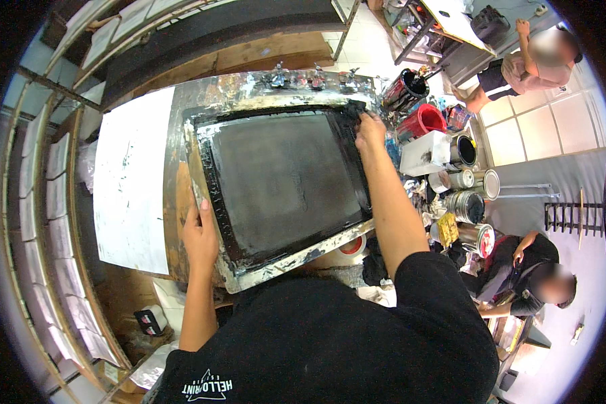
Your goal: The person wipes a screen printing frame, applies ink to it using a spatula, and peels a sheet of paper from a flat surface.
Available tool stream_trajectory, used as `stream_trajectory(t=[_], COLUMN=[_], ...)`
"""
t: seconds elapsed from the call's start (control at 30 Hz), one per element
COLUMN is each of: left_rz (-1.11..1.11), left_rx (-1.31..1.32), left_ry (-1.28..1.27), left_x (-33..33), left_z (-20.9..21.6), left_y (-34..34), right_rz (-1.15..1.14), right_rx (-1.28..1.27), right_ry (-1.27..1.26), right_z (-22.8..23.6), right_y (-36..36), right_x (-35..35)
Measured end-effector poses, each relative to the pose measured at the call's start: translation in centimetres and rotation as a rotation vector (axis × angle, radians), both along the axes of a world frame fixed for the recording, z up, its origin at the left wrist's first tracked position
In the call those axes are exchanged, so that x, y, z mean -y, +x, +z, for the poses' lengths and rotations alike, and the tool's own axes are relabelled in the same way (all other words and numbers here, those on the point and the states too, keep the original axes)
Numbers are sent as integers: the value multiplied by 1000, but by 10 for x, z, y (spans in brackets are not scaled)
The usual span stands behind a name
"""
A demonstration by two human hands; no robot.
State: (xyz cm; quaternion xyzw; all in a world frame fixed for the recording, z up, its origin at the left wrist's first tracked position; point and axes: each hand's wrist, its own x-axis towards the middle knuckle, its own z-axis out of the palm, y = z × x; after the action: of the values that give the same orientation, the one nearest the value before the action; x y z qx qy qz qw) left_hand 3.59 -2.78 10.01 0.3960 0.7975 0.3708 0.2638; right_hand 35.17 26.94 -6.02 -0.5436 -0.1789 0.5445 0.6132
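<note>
Lying between left grip [203,237] and right grip [370,132]: inky screen frame [286,182].

The framed screen [249,278] has smooth, matt mesh [283,178] and glossy black ink along its edges. The white sheet [133,175] resembles smooth paper; the shirt [337,337] is matt cloth.

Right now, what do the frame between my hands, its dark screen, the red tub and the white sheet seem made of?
Frame: perhaps wood or metal; dark smears partly cover its pale surface.
Screen: probably fine mesh, dull grey, stretched flat; the weave doesn't show.
Red tub: likely smooth plastic, red inside and out.
White sheet: likely paper or thin card, matte and flat.
</note>
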Motion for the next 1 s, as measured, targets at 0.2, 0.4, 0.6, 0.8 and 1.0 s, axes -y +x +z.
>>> stream_trajectory(t=[0.2,0.4,0.6,0.8,1.0], left_rz=[26,53,-13,-54,-69], left_rx=[-45,-29,-25,7,-12], left_ry=[-29,-10,-8,-47,-54], left_x=[-7,-7,-9,-10,1], left_z=[9,14,18,22,1], left_y=[7,12,8,8,-8], right_rz=[-428,-175,97,299,479], right_rx=[104,678,1043,1089,832], right_ry=[-379,-656,-555,-278,-251], right_z=[-45,-16,-36,7,84], right_y=[-50,-67,-55,-123,-224], right_x=[-34,-47,-47,-11,49])
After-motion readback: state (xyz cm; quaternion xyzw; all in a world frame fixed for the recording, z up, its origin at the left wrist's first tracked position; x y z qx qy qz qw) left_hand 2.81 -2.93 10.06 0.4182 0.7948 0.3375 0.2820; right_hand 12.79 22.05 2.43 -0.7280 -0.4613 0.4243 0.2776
